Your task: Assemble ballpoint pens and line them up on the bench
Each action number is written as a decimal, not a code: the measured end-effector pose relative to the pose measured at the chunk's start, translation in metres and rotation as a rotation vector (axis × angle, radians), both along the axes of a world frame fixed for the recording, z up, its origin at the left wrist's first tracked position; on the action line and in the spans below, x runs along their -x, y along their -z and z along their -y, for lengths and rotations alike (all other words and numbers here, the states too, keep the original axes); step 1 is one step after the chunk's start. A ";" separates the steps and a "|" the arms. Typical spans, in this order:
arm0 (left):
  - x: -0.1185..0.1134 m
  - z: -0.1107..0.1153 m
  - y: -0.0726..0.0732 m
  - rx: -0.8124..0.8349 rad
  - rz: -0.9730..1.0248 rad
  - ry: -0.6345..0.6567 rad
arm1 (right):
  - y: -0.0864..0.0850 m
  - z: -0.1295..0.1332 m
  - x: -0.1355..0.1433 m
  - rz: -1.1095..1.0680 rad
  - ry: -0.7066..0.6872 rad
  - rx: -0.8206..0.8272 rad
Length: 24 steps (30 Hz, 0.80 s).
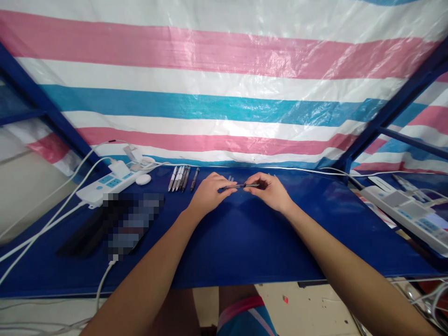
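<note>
Over the middle of the blue table, a slim dark pen (240, 186) lies level between my two hands. My left hand (212, 192) pinches its left part between thumb and fingers. On the other side my right hand (268, 190) is closed on the right part, with a dark tip showing at the fingers. Whether the pen is in one piece or two cannot be made out. Small clear pieces (231, 178) lie on the table just behind the hands. Left of my left hand, several pens (180, 178) lie in a row, with one dark pen (194, 179) a little apart.
A white power strip (112, 183) with plugs and cables stands at the left. Near it are a round white puck (143, 179) and a blurred-out phone-like object (135, 228) on a cable. Another power strip (409, 217) is at the right. Striped sheeting (224, 109) hangs behind.
</note>
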<state>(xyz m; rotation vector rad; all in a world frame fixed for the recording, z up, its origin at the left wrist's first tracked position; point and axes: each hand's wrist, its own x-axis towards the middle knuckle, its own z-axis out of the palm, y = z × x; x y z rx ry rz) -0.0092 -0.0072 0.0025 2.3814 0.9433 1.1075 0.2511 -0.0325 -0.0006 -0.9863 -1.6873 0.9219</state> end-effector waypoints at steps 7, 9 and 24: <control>-0.003 0.001 0.002 0.031 0.001 0.013 | 0.006 -0.001 0.002 0.010 -0.007 -0.013; -0.004 0.002 0.002 0.027 0.000 0.016 | 0.005 0.001 0.004 0.011 -0.004 -0.001; -0.007 0.006 0.000 0.064 0.129 -0.208 | 0.004 0.002 0.010 -0.130 -0.128 0.165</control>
